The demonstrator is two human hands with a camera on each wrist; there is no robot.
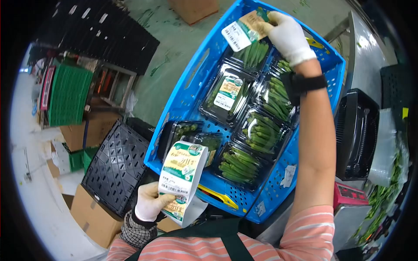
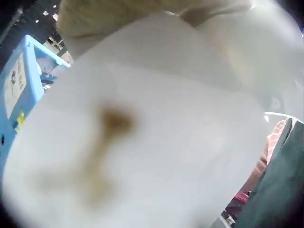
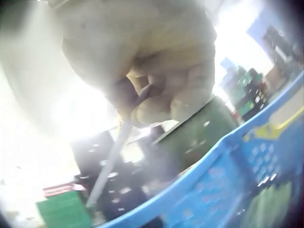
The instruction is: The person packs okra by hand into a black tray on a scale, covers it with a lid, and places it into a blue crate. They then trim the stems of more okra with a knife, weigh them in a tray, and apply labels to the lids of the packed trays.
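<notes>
The gloved left hand (image 1: 150,202) pinches a strip of printed labels (image 1: 183,169) between thumb and fingers, low in the head view; its pale backing (image 2: 142,133) fills much of the left wrist view. At the crate's far end, the gloved right hand (image 1: 289,38) pinches one label (image 1: 242,31) by its edge above a clear-lidded pack of green pods (image 1: 251,55). In the right wrist view the right hand's fingers (image 3: 156,107) are curled round the label's edge. Beneath lies a pack bearing a label (image 1: 228,93), beside several packs without visible labels (image 1: 257,132).
The blue crate (image 1: 180,89) holds the packs and has yellow handles. Black trays (image 1: 358,135) and a red device (image 1: 350,194) stand at the right. A black perforated crate (image 1: 115,167), cardboard boxes (image 1: 93,217) and green crates (image 1: 71,95) are at the left.
</notes>
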